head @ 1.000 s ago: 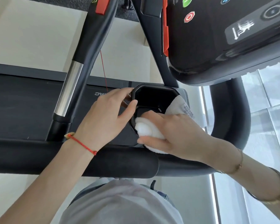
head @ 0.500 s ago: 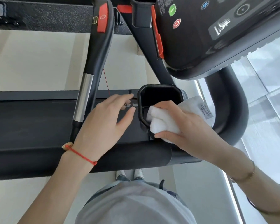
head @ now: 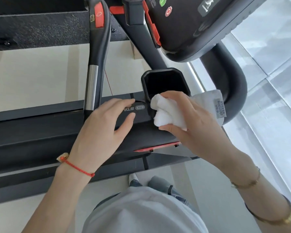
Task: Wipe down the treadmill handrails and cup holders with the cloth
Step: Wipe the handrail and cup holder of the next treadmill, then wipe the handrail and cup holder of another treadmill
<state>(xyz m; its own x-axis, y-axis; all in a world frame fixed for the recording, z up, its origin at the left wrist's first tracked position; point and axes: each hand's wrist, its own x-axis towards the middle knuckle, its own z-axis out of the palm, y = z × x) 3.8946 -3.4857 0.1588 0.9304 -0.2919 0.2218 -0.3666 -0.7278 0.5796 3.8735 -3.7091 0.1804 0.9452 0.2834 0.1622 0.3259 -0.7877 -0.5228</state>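
The right hand [head: 190, 121] grips the bunched white cloth [head: 166, 111] against the near rim of the cup holder [head: 165, 81], its fingers curled round the wad; a tagged corner trails to the right of the holder. The left hand [head: 104, 132] hangs just left of the cup holder with fingers relaxed and apart, gripping nothing. The cup holder looks dark and holds nothing visible. Judging by this, the holder is mid-wipe, and the handrail [head: 97, 52] beyond it seems left to do.
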